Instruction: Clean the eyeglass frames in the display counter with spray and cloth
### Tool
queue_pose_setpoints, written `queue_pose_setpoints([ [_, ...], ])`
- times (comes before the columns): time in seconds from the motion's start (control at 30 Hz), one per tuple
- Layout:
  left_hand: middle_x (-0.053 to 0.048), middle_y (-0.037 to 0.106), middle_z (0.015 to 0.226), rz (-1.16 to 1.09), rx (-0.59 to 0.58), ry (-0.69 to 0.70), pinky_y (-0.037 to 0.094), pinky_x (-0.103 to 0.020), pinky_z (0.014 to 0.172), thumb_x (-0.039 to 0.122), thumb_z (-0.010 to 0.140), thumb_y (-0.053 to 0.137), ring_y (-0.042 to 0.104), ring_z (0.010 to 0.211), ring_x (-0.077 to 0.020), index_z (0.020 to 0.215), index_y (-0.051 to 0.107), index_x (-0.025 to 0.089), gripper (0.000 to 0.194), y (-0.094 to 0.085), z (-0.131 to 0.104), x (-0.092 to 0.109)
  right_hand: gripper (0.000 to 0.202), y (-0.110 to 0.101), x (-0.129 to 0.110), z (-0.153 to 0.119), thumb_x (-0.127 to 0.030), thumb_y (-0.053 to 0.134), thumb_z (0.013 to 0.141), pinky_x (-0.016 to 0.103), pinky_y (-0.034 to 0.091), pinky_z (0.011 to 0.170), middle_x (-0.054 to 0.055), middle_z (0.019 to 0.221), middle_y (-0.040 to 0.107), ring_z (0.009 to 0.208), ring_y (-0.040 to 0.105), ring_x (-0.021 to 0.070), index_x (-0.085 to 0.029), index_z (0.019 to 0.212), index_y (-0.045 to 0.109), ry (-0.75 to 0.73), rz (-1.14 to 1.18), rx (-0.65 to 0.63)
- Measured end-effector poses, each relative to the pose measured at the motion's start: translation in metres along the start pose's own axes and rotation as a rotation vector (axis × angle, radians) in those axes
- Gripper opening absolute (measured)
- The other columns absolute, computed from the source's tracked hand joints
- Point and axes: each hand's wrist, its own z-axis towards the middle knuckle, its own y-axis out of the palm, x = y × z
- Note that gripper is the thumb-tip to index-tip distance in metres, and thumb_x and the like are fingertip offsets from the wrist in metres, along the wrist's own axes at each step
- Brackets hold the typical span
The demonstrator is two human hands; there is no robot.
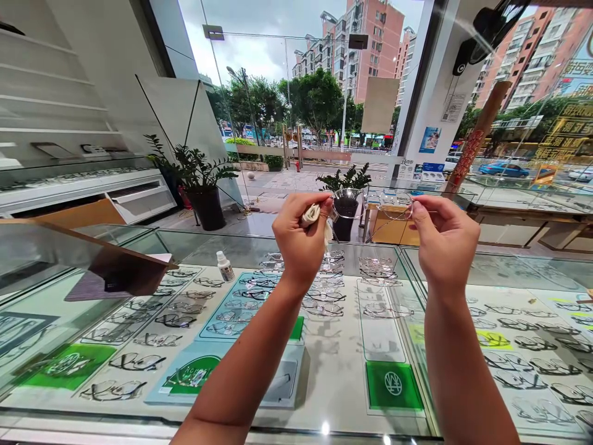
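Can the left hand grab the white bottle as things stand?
Probably not without freeing itself first: the left hand is closed around a cloth and seems to steady one end of the eyeglasses. The white bottle looks near enough otherwise.

Thin-rimmed eyeglasses [349,204] aloft beside pale cloth [311,214]

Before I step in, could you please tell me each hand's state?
Left hand: closed, holding a pale cloth and eyeglasses.
Right hand: closed, pinching the eyeglasses.
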Motion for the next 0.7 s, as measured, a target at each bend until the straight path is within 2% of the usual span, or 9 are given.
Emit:
queue_pose_setpoints([
  [0.43, -0.002, 0.076, 0.092, 0.011, 0.014, 0.098, 0.056, -0.031, 0.080, 0.019, 0.095, 0.076, 0.069, 0.087, -0.0150, 0.099, 0.080, 0.025, 0.008, 0.0000, 0.0015, 0.0026, 0.018, 0.0000, -0.0014, 0.0018, -0.036, 0.072, 0.096, 0.039, 0.064, 0.075, 0.004, 0.092, 0.078, 0.081, 0.074, 0.0194, -0.023, 0.106, 0.079, 0.036, 0.020, -0.001],
  [0.57, -0.002, 0.076, 0.092, -0.002, 0.009, 0.043, 0.055, -0.030, 0.079, 0.023, 0.096, 0.076, 0.069, 0.087, -0.0149, 0.099, 0.080, 0.024, 0.005, -0.0004, 0.0015, 0.0009, 0.018, -0.0002, -0.0065, 0.0008, -0.036, 0.073, 0.095, 0.038, 0.064, 0.073, 0.004, 0.091, 0.078, 0.080, 0.075, 0.0196, -0.022, 0.104, 0.080, 0.041, 0.013, 0.010],
  [0.7, -0.003, 0.076, 0.092, 0.001, -0.031, -0.084, 0.055, -0.029, 0.077, 0.031, 0.096, 0.076, 0.069, 0.084, -0.0150, 0.098, 0.080, 0.024, 0.008, 0.0004, 0.0006, -0.0067, 0.017, 0.0000, -0.0063, 0.0013, -0.036, 0.073, 0.094, 0.038, 0.064, 0.074, 0.004, 0.090, 0.078, 0.080, 0.075, 0.0196, -0.022, 0.103, 0.080, 0.053, 0.032, 0.005],
])
